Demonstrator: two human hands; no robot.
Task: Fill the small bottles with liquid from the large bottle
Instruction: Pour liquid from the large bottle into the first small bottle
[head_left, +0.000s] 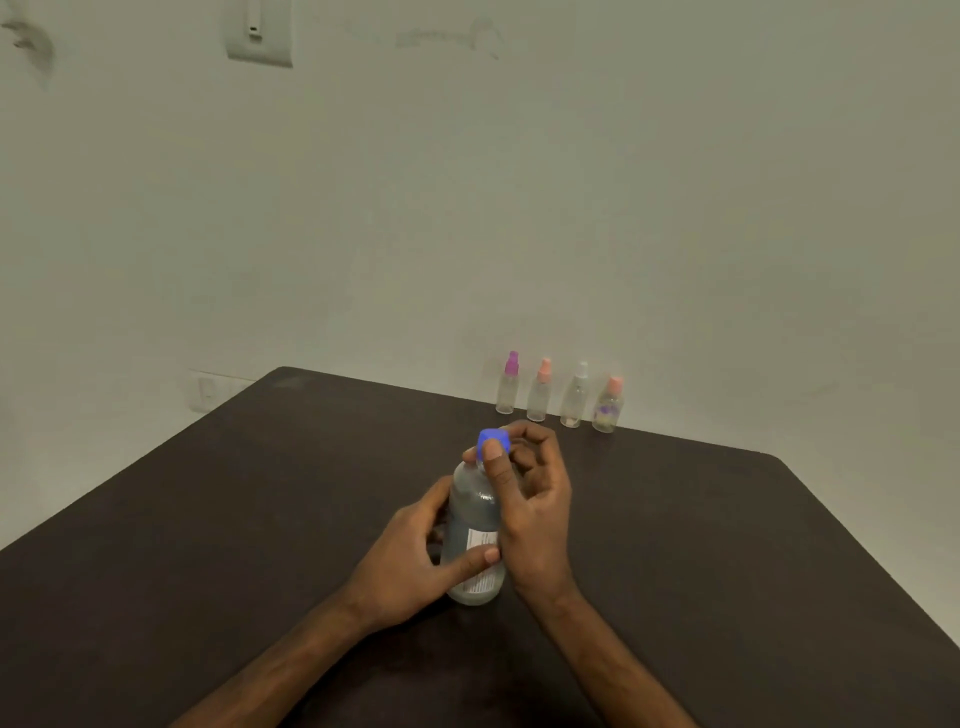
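Observation:
A large clear bottle (474, 519) with a white label stands upright on the dark table (208, 519), near its middle. My left hand (415, 561) wraps around the bottle's lower body. My right hand (530, 499) pinches the blue cap (492, 440) on top with thumb and fingers. Several small clear spray bottles stand capped in a row at the table's far edge by the wall: a purple-capped one (508, 384), a pink-capped one (539, 391), a white-capped one (575, 396) and a shorter pink-capped one (609, 406).
The pale wall (467, 208) rises right behind the small bottles. A wall switch (258, 31) is high at the left and an outlet (208, 391) sits beside the table's far left corner. The table's right edge runs diagonally at the right.

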